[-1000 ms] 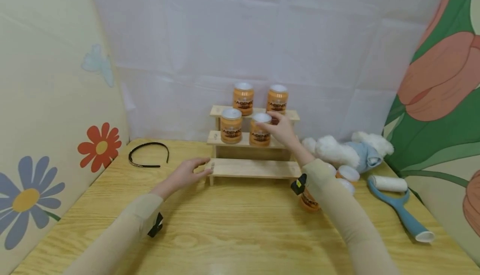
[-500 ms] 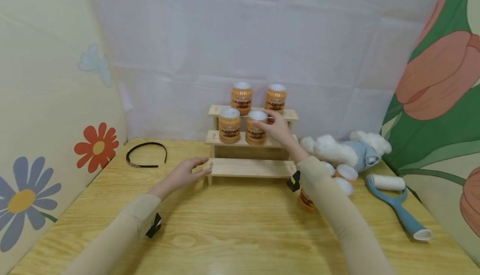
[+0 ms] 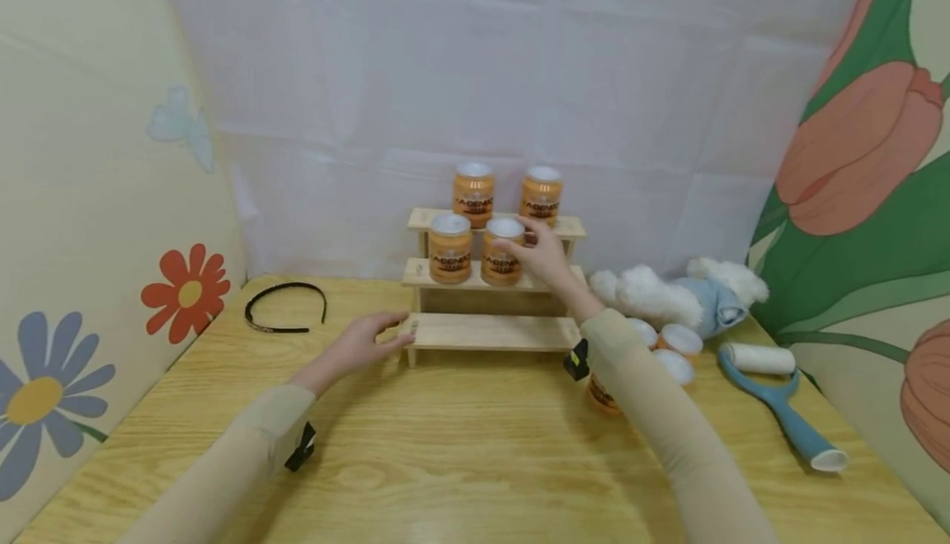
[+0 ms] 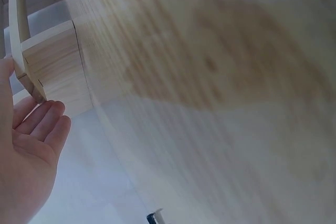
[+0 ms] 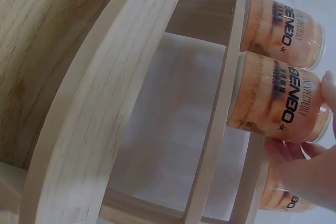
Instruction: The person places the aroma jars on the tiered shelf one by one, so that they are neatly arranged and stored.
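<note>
My right grip point(image 3: 545, 257) pinches the right-hand orange can point(image 3: 500, 267) near its top, upright on the middle shelf point(image 3: 416, 271); my left grip point(image 3: 358, 346) holds the bottom shelf point(image 3: 490, 331) by its end. The can seems stiff and slick, best taken round its sides.

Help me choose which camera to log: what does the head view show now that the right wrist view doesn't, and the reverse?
Only the head view: the left hand, the black headband, the plush toy, the blue-handled roller and the jars on the table.

Only the right wrist view: readable small lettering, UNEXPECTEDLY, on the label of the neighbouring jar.

Both: the right hand gripping the right-hand jar on the middle tier, that neighbour beside it, and the wooden rack.
</note>
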Available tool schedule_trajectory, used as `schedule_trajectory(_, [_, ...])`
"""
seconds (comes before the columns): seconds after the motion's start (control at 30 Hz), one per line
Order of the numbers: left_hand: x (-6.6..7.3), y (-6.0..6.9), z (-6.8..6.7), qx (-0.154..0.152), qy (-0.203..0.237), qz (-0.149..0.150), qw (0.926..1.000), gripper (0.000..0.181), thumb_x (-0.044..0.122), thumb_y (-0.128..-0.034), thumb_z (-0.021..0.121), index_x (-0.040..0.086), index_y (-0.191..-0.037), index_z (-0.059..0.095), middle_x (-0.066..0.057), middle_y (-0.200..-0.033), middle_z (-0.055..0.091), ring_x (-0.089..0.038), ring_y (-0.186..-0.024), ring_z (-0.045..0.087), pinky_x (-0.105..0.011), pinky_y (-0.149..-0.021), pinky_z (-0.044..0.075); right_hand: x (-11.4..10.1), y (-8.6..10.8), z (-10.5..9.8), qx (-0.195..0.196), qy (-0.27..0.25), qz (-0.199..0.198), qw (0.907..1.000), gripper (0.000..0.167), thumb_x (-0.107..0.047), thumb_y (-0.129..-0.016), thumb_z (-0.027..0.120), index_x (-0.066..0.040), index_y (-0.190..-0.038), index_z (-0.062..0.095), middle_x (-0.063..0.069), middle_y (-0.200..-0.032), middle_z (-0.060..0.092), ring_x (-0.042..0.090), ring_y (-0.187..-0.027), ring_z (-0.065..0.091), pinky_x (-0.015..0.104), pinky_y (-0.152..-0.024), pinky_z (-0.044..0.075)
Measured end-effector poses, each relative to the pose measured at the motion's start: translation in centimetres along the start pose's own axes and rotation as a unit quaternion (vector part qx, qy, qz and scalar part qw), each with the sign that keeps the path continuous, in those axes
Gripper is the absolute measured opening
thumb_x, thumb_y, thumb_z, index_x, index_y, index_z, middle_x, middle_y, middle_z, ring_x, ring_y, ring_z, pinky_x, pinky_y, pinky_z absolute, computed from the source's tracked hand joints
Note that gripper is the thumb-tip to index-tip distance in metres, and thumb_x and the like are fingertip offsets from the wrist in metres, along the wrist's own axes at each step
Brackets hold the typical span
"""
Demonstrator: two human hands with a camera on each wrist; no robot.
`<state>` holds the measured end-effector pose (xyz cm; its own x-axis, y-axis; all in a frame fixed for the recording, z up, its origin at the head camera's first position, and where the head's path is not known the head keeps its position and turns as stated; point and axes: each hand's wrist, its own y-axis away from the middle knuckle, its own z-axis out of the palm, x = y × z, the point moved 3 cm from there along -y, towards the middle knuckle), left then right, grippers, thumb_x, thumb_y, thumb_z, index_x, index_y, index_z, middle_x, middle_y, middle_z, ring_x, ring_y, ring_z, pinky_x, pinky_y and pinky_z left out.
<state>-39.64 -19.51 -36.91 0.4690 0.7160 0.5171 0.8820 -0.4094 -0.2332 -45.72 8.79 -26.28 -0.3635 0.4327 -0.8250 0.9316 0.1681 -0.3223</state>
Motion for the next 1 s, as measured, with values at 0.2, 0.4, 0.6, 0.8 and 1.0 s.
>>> schedule_trajectory(0.2, [0.0, 0.0, 0.1, -0.003, 0.003, -0.005, 1.0, 0.061, 0.036, -0.0939, 0.057, -0.003, -0.139, 0.042, -0.023, -0.138, 0.047, -0.04, -0.124, 0.047, -0.052, -0.101, 0.042, 0.2, 0.2, -0.2, 0.001, 0.007, 0.004, 1.0, 0.075, -0.04, -0.083, 0.071, -0.009, -0.143, 0.039, 0.011, -0.142, 0.044, 0.028, -0.126, 0.046, 0.04, -0.103, 0.043])
schedule_trajectory(0.4, [0.2, 0.1, 0.0, -0.005, 0.01, -0.009, 0.9999, 0.061, 0.034, -0.0941, 0.057, -0.004, -0.139, 0.041, -0.023, -0.139, 0.046, -0.04, -0.125, 0.047, -0.052, -0.102, 0.042, 0.2, 0.9, -0.9, -0.014, 0.011, 0.003, 0.9998, 0.082, -0.039, -0.081, 0.072, -0.008, -0.145, 0.033, 0.012, -0.142, 0.044, 0.028, -0.128, 0.044, 0.04, -0.106, 0.04])
schedule_trajectory(0.6, [0.2, 0.1, 0.0, -0.005, 0.01, -0.01, 0.9999, 0.061, 0.034, -0.0942, 0.057, -0.004, -0.139, 0.041, -0.023, -0.139, 0.046, -0.04, -0.125, 0.046, -0.052, -0.102, 0.042, 0.3, 1.5, -1.9, -0.027, -0.004, -0.018, 0.9995, 0.076, -0.032, -0.083, 0.073, -0.004, -0.143, 0.036, 0.014, -0.143, 0.044, 0.03, -0.128, 0.045, 0.04, -0.109, 0.038])
schedule_trajectory(0.8, [0.1, 0.2, 0.0, -0.002, 0.01, -0.012, 0.9999, 0.062, 0.036, -0.0938, 0.057, -0.004, -0.139, 0.042, -0.023, -0.139, 0.046, -0.04, -0.125, 0.047, -0.052, -0.102, 0.041, 0.3, 2.5, -3.1, -0.043, 0.003, -0.029, 0.9987, 0.069, -0.032, -0.084, 0.071, -0.002, -0.139, 0.042, 0.015, -0.141, 0.046, 0.031, -0.127, 0.047, 0.041, -0.106, 0.041])
schedule_trajectory(1.0, [0.0, 0.1, 0.0, -0.002, 0.01, -0.014, 0.9998, 0.063, 0.039, -0.0937, 0.056, -0.003, -0.139, 0.041, -0.023, -0.139, 0.046, -0.04, -0.125, 0.046, -0.052, -0.102, 0.041, -0.1, 4.2, -4.9, -0.063, 0.034, -0.043, 0.9965, 0.067, -0.036, -0.086, 0.068, -0.005, -0.139, 0.043, 0.016, -0.139, 0.048, 0.031, -0.127, 0.045, 0.046, -0.107, 0.038])
